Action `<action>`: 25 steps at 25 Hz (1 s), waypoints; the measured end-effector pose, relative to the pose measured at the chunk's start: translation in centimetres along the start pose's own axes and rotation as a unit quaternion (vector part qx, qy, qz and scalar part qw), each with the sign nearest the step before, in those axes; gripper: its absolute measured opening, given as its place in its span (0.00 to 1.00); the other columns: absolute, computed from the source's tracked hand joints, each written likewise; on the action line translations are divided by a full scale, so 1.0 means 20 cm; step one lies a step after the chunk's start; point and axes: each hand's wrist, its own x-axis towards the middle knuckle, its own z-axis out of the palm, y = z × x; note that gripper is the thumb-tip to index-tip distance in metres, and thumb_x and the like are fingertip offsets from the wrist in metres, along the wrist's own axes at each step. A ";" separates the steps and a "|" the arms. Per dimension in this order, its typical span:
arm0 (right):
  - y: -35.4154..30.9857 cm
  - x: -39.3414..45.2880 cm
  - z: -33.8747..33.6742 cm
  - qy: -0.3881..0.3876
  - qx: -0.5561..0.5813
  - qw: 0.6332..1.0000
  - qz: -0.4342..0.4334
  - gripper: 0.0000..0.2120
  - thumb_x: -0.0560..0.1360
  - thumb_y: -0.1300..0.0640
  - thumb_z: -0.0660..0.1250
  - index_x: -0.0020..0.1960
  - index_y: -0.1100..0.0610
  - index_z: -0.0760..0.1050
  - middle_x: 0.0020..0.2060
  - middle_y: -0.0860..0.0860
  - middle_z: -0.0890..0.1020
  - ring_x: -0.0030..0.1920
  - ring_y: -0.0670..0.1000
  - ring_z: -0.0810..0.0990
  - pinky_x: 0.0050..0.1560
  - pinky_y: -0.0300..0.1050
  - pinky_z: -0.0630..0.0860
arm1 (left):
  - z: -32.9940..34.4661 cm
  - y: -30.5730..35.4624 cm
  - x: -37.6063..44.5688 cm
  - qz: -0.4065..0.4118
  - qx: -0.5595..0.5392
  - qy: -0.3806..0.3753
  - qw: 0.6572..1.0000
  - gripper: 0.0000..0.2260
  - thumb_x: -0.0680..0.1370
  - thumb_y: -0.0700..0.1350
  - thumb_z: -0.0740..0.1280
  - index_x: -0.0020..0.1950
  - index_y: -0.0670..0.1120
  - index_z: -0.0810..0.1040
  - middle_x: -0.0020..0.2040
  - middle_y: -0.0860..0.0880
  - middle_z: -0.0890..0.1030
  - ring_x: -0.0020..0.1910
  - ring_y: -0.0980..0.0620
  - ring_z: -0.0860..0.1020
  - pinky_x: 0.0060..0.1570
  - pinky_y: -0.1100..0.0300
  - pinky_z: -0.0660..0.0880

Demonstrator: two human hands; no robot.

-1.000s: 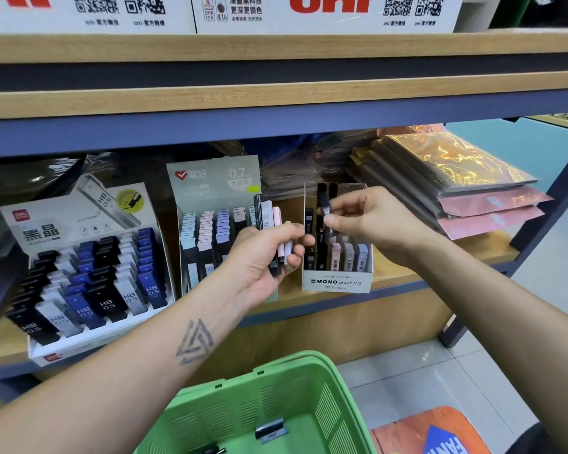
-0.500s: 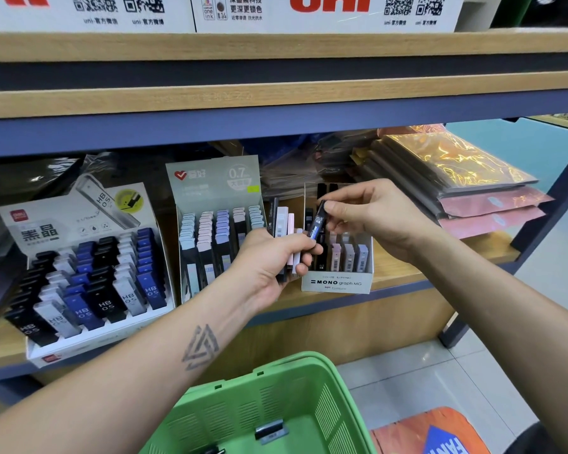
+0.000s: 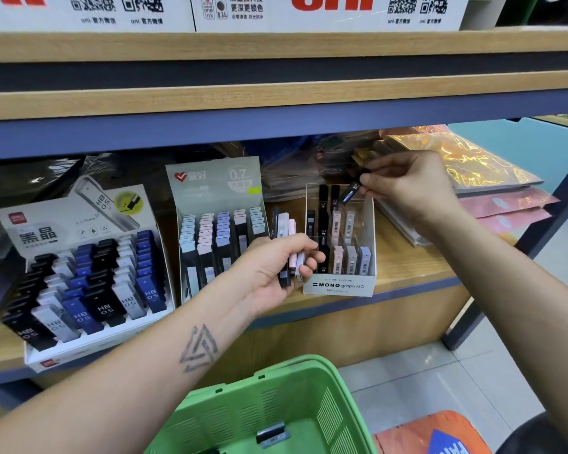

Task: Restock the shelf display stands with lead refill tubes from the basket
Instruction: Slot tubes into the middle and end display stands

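Lead refill tubes first, and the biggest batch sits lower left of the frame: black, blue and grey HB 0.5 tubes in the white cardboard display stand (image 3: 89,339). Centre frame, the grey-green 0.7 display stand (image 3: 215,191) holds pastel-capped tubes in rows, its lower right corner hidden behind the left hand (image 3: 273,271). Right of centre, the white MONO graph MG display box (image 3: 341,286) shows black, pink and grey tubes standing in its slots.

Bottom centre, the green perforated plastic basket (image 3: 276,407) is cut off by the frame edge; a small dark tube lies inside, hard to make out.

Left hand is curled round a fanned bunch of black, white and pink refill tubes (image 3: 287,247), just in front of the MONO box and covering its left edge. Right hand (image 3: 410,188), upper right of centre, pinches one small black refill tube (image 3: 351,192) between thumb and fingertips, tilted above the box's back row, print blurred.

Upper right, glossy gold and pink wrapped packs (image 3: 492,178) are stacked on the wooden shelf (image 3: 407,267).
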 end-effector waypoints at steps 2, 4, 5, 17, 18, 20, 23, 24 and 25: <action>0.03 0.03 0.01 0.031 -0.077 0.996 -0.034 0.08 0.73 0.66 0.76 0.51 0.61 0.82 0.44 0.58 0.86 0.44 0.56 0.87 0.46 0.45 0.84 | 0.00 0.00 0.00 0.001 0.001 -0.001 1.000 0.03 0.76 0.32 0.69 0.47 0.36 0.77 0.40 0.37 0.81 0.29 0.52 0.77 0.23 0.66 0.72; 0.04 0.06 0.03 0.059 -0.161 0.983 -0.068 0.09 0.72 0.64 0.77 0.52 0.58 0.82 0.44 0.52 0.85 0.46 0.52 0.85 0.49 0.47 0.83 | 0.00 0.00 0.00 0.003 -0.001 0.000 1.000 0.02 0.76 0.32 0.69 0.47 0.36 0.77 0.39 0.37 0.81 0.29 0.52 0.77 0.23 0.67 0.72; 0.04 0.08 0.04 0.067 -0.189 0.976 -0.080 0.09 0.72 0.63 0.77 0.52 0.58 0.83 0.44 0.51 0.85 0.46 0.50 0.84 0.50 0.48 0.83 | 0.00 0.01 0.00 0.005 -0.002 0.001 1.000 0.02 0.76 0.32 0.69 0.47 0.35 0.77 0.39 0.37 0.81 0.29 0.52 0.77 0.23 0.67 0.72; 0.15 0.14 0.17 0.027 -0.353 0.924 -0.141 0.09 0.75 0.63 0.74 0.55 0.58 0.83 0.50 0.55 0.85 0.50 0.53 0.83 0.53 0.49 0.81 | 0.01 0.02 0.01 0.020 0.012 -0.009 1.000 0.07 0.75 0.32 0.69 0.53 0.34 0.77 0.38 0.38 0.81 0.30 0.52 0.76 0.24 0.67 0.72; 0.16 0.14 0.17 0.022 -0.361 0.922 -0.137 0.10 0.75 0.63 0.74 0.56 0.58 0.83 0.50 0.55 0.85 0.49 0.53 0.84 0.53 0.50 0.82 | 0.01 0.02 0.01 0.019 0.012 -0.012 1.000 0.07 0.76 0.32 0.69 0.53 0.34 0.77 0.38 0.38 0.81 0.29 0.52 0.76 0.24 0.67 0.72; 0.17 0.14 0.20 0.012 -0.363 0.924 -0.119 0.11 0.76 0.64 0.72 0.57 0.59 0.82 0.51 0.56 0.85 0.49 0.53 0.84 0.53 0.51 0.83 | 0.01 0.02 0.01 0.015 0.008 -0.018 1.000 0.06 0.76 0.32 0.69 0.52 0.34 0.77 0.38 0.38 0.81 0.29 0.52 0.76 0.24 0.67 0.72; 0.17 0.12 0.22 -0.007 -0.404 0.907 -0.122 0.13 0.77 0.67 0.69 0.60 0.59 0.82 0.53 0.56 0.84 0.52 0.55 0.83 0.55 0.49 0.81 | 0.00 0.03 0.00 0.007 -0.004 -0.030 1.000 0.08 0.76 0.32 0.68 0.54 0.34 0.77 0.39 0.38 0.81 0.30 0.52 0.77 0.24 0.67 0.72; 0.17 0.11 0.22 -0.009 -0.414 0.900 -0.134 0.14 0.76 0.68 0.69 0.60 0.58 0.82 0.52 0.56 0.84 0.52 0.55 0.83 0.54 0.50 0.81 | -0.01 0.03 0.00 0.004 -0.010 -0.035 0.999 0.08 0.76 0.32 0.68 0.55 0.34 0.77 0.39 0.38 0.81 0.31 0.52 0.77 0.25 0.67 0.73; 0.16 0.10 0.22 -0.006 -0.417 0.896 -0.148 0.16 0.76 0.68 0.68 0.61 0.57 0.81 0.50 0.55 0.84 0.50 0.56 0.83 0.53 0.51 0.81 | -0.01 0.03 -0.01 0.001 -0.019 -0.039 0.999 0.08 0.76 0.33 0.68 0.55 0.34 0.77 0.40 0.38 0.81 0.31 0.52 0.77 0.25 0.67 0.73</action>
